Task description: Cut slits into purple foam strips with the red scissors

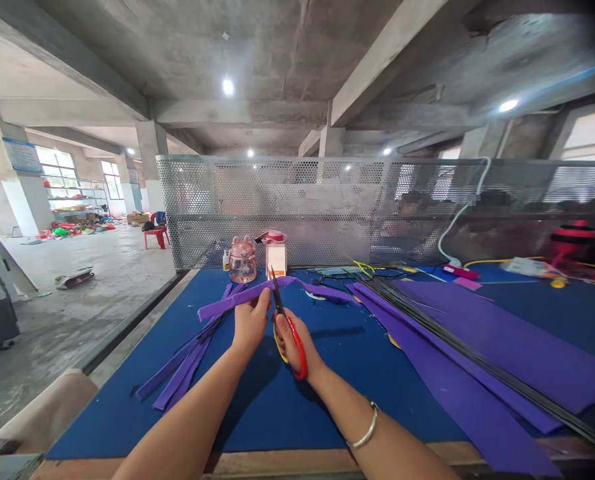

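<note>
My left hand (251, 321) is closed on a long purple fabric strip (217, 309), thumb up, above the middle of the table. The strip's free end sticks out to the left, and its other end runs right toward the purple sheets. In my right hand (292, 341) is a pair of scissors (301, 360) with a red and a yellow handle loop. Its dark blades point up and cross the strip just right of my left thumb; whether they are parted I cannot make out. Cut purple strips (177, 383) lie with thin black strands left of my left hand.
Purple fabric sheets (457, 320) and a bundle of long black strands (477, 360) cover the right of the blue table (277, 420). A pink clear bottle (243, 260) and a red-lidded container (276, 237) stand at the back, before a perforated metal screen (297, 200). A white cable (447, 233) hangs there.
</note>
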Available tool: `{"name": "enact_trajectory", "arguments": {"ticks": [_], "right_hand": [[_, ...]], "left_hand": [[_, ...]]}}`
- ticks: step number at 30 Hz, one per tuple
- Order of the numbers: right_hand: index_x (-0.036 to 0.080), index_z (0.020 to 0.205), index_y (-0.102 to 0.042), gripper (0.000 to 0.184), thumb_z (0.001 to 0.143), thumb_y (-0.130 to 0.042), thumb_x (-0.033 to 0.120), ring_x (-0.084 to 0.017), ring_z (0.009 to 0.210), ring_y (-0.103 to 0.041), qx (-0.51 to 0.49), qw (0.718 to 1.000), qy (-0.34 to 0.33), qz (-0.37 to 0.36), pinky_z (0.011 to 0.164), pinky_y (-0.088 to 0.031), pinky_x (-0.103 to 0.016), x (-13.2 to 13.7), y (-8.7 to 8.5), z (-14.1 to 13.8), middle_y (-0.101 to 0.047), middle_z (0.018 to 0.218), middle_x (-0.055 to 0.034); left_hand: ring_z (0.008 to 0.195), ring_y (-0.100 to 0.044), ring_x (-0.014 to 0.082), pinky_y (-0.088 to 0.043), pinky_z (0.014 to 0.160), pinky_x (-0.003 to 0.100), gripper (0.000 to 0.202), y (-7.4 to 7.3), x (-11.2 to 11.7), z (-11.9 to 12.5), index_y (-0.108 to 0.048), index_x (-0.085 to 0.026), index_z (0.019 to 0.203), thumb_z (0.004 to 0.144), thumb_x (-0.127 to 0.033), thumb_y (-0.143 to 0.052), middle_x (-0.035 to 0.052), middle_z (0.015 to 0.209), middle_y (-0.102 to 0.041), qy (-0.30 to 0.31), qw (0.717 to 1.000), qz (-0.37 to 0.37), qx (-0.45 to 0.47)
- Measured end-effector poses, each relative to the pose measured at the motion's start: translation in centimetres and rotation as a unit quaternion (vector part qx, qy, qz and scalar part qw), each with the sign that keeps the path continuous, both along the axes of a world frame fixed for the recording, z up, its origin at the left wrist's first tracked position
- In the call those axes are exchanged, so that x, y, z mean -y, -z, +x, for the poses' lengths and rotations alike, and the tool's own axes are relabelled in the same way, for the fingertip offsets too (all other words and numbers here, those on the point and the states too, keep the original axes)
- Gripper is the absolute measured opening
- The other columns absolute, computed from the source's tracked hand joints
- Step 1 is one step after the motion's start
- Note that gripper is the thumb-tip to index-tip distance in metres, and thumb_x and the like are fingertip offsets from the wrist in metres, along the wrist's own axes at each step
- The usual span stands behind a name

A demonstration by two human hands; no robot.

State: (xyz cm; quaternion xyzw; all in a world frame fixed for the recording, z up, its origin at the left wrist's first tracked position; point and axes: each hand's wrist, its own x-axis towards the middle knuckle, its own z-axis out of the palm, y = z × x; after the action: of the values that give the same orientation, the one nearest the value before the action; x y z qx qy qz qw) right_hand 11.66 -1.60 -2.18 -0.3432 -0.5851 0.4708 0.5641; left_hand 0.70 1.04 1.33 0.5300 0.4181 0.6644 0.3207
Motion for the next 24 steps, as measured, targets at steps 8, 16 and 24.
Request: {"name": "enact_trajectory", "arguments": {"ticks": [8,16,24], "right_hand": [[0.022,0.084,-0.047,0.064,0.073,-0.054,0.084,-0.006,0.04,-0.026,-0.015,0.999,-0.022,-0.028,0.036,-0.02,-0.018,0.4,-0.6,-0.1,-0.033,0.053,0.0107],[0.023,0.09,-0.046,0.067,0.071,-0.055,0.086,-0.006,0.042,-0.024,-0.016,0.998,-0.043,-0.031,0.038,-0.018,-0.018,0.2,0.0,0.1,-0.031,0.057,0.011],[0.022,0.104,-0.05,0.072,0.073,-0.053,0.086,-0.01,0.05,-0.032,-0.001,0.995,-0.087,0.049,0.047,-0.029,-0.024,0.0,0.6,0.1,-0.037,0.067,0.0068]], "left_hand": [[0.052,-0.053,0.013,-0.041,0.048,0.024,0.042,-0.5,0.0,0.3,-0.062,-0.016,0.063,0.078,-0.054,-0.063,0.0015,0.057,-0.058,0.028,0.999,0.006,0.018],[0.052,-0.054,0.0127,-0.043,0.046,0.023,0.043,-0.6,0.0,0.5,-0.063,-0.015,0.064,0.073,-0.057,-0.067,0.0014,0.058,-0.058,0.051,0.997,-0.013,0.049],[0.048,-0.05,0.01,-0.041,0.042,0.021,0.048,-1.2,0.0,0.2,-0.061,-0.014,0.064,0.072,-0.061,-0.067,-0.0001,0.058,-0.055,0.045,0.997,-0.003,0.068]]}}
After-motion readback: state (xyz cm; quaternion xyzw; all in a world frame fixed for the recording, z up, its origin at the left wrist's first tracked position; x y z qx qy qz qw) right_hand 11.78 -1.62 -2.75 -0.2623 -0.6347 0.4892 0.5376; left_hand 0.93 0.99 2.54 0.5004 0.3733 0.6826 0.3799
